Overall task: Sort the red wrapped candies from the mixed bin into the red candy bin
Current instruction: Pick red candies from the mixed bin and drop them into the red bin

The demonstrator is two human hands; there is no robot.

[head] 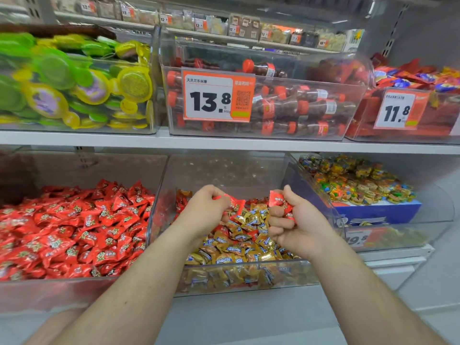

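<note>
Both my hands, left (pixel 207 210) and right (pixel 296 224), clutch red candies (pixel 280 204) in curled fingers; I'd carry them toward nine o'clock, dropping them inside the red candy bin (pixel 62 290).

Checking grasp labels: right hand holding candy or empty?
Holding. Right hand has its fingers curled round red wrapped candies above the clear plastic mixed bin.
</note>
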